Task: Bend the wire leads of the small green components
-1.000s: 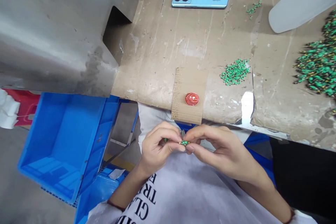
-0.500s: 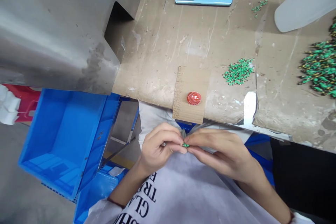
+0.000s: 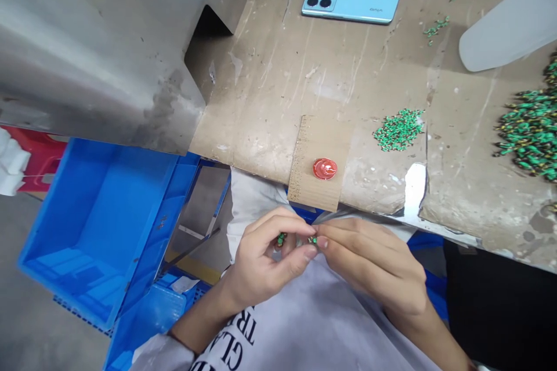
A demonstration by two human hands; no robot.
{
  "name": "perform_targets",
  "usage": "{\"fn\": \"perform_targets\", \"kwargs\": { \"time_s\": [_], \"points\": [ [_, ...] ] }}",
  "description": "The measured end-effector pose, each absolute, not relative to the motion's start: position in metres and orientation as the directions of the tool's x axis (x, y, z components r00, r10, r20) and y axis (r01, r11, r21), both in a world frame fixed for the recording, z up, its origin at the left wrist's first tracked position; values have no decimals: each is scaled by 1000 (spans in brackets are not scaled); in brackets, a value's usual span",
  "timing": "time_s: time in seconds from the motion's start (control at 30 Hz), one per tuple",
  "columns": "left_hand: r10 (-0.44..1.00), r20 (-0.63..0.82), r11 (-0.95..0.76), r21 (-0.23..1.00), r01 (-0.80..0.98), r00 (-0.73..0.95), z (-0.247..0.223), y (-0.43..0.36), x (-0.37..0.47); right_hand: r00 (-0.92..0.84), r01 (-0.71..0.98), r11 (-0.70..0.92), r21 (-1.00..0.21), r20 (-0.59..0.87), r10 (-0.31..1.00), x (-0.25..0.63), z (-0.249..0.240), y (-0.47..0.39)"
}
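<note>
My left hand [image 3: 272, 255] is in front of my shirt, its thumb and index finger curved towards my right hand. More small green pieces [image 3: 282, 239] show inside its curled fingers. My right hand [image 3: 369, 261] meets it from the other side, fingers long and thumb pinched in. Between the fingertips of both hands sits one tiny green piece [image 3: 312, 240] with a pale end; its exact kind is too small to make out. Just beyond the hands, a shallow red cap-like dish [image 3: 325, 168] with a shiny inside rests on a cardboard strip [image 3: 319, 133] at the table edge.
A small heap of green pieces [image 3: 399, 130] lies on the cardboard-covered table [image 3: 261, 87], with a bigger pile [image 3: 531, 130] at right. Behind are a light-blue phone [image 3: 352, 1] and a white tapered container [image 3: 509, 29]. A metal housing [image 3: 100, 52] and blue crate [image 3: 100, 232] stand left.
My left thumb and index finger have spread wider, and green pieces now show inside that hand. The tiny piece stays at the fingertips. The camera view has shifted slightly.
</note>
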State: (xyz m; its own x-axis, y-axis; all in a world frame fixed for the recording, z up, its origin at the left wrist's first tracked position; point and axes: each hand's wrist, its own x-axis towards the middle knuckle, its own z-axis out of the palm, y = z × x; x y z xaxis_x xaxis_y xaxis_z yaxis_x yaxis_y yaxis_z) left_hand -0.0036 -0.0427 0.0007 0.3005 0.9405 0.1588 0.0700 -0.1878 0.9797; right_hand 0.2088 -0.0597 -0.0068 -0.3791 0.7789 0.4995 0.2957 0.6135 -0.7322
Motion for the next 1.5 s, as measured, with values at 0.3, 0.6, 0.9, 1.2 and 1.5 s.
{"fn": "perform_targets", "kwargs": {
  "time_s": [0.3, 0.6, 0.9, 1.2, 1.5],
  "points": [
    [926, 236, -294, 940, 171, 294, 5, -43, 0, -398, 365, 556, -747, 415, 819, 210, 3, -60],
    [966, 4, -42, 989, 142, 259, 9, -46, 0, -423, 403, 629, -664, 475, 772, 209, -1, -60],
    [950, -144, 155, 988, -18, 276, 10, -36, 4, -407, 364, 663, -655, 528, 745, 206, -10, -58],
    [932, -223, 235, 972, -7, 286, 18, -36, 2, -410, 403, 678, -615, 541, 735, 205, -5, -55],
    [936, -251, 235, 967, 95, 248, 17, -37, 3, -406, 403, 726, -558, 602, 688, 202, -16, -52]
  ]
}}
